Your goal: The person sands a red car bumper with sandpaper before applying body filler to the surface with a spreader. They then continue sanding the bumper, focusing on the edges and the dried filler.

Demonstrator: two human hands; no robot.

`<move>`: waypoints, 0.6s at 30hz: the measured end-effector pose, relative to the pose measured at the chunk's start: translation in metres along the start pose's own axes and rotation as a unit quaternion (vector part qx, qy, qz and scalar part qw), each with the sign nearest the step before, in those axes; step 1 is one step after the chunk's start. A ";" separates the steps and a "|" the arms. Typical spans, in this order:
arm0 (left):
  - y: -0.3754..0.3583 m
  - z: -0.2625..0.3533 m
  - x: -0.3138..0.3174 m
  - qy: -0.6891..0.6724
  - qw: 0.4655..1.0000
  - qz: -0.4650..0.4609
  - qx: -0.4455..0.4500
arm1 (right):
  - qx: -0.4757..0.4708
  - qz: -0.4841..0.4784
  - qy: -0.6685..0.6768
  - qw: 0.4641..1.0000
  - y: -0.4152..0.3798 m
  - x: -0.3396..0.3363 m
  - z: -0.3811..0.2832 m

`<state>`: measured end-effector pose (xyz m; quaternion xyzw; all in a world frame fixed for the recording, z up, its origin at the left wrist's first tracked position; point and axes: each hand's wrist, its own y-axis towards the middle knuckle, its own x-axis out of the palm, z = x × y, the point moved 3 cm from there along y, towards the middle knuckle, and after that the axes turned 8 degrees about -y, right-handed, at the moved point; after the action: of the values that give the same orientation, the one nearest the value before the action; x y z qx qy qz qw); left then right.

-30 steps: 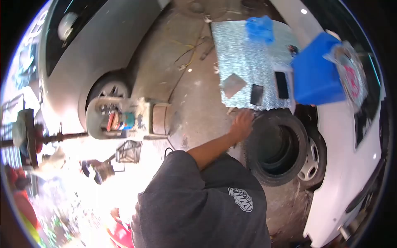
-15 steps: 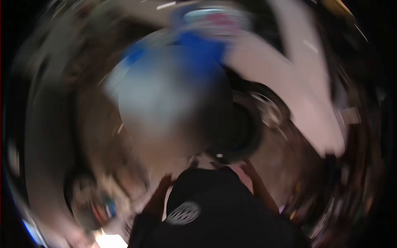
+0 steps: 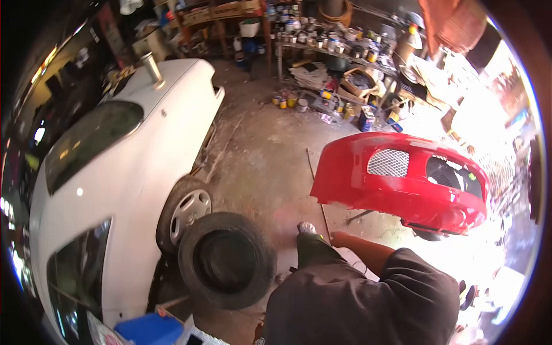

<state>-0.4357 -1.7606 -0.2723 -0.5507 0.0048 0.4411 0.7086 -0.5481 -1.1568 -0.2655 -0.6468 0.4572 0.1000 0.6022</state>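
A loose black tyre (image 3: 227, 267) leans against the side of a white car (image 3: 126, 172), just below its wheel (image 3: 187, 213). My dark-sleeved right forearm (image 3: 359, 250) reaches down beside my leg and shoe (image 3: 306, 227), to the right of the tyre and apart from it. The hand end is too indistinct to show the fingers, and nothing shows in it. My left hand is out of sight. A red car bumper (image 3: 402, 178) rests on a stand at the right, close to my arm.
A blue container (image 3: 146, 330) sits at the bottom left by the car. Several paint cans (image 3: 290, 100) stand on the concrete floor at the back, below cluttered shelves (image 3: 322, 52). A thin rod (image 3: 315, 178) lies on the floor beside the bumper.
The view has swung round from a grey car and a silver-covered table to the white car's other side and the red bumper. My hand has left the tyre's top edge.
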 end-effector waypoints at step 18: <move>0.293 0.513 0.025 -0.124 0.955 -0.161 0.215 | -0.037 -0.145 0.293 0.944 -0.011 0.058 0.163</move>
<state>-0.8508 -1.3412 -0.3104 -0.3196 -0.0766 0.3745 0.8670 -0.4386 -1.0441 -0.3388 -0.7286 0.5105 -0.1655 0.4257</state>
